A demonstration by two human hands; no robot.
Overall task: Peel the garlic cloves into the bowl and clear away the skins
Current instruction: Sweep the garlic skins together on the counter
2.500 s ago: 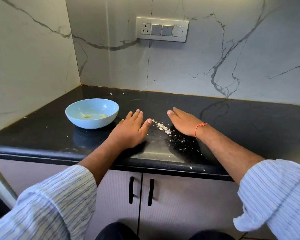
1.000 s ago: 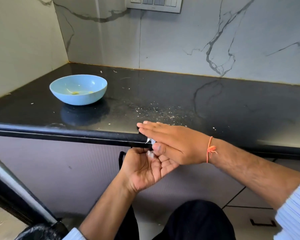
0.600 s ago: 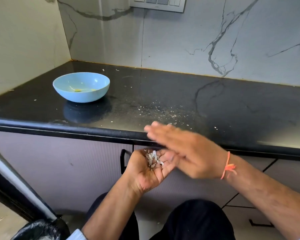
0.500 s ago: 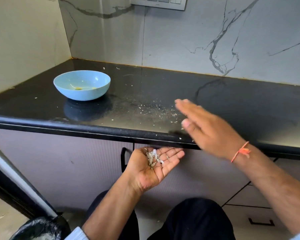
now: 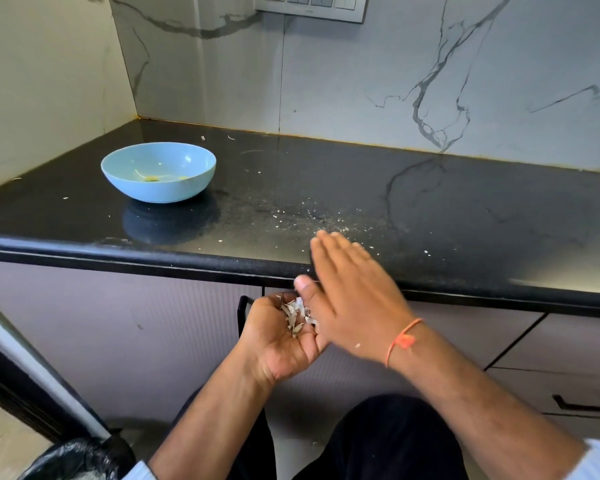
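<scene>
Left hand [image 5: 278,341] cupped under garlic skins [image 5: 297,317], right hand [image 5: 354,299] flat

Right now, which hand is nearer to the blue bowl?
Left. The left hand is cupped below the counter edge with garlic skins in its palm, right of the blue bowl. The right hand is further right, flat over the counter edge.
</scene>
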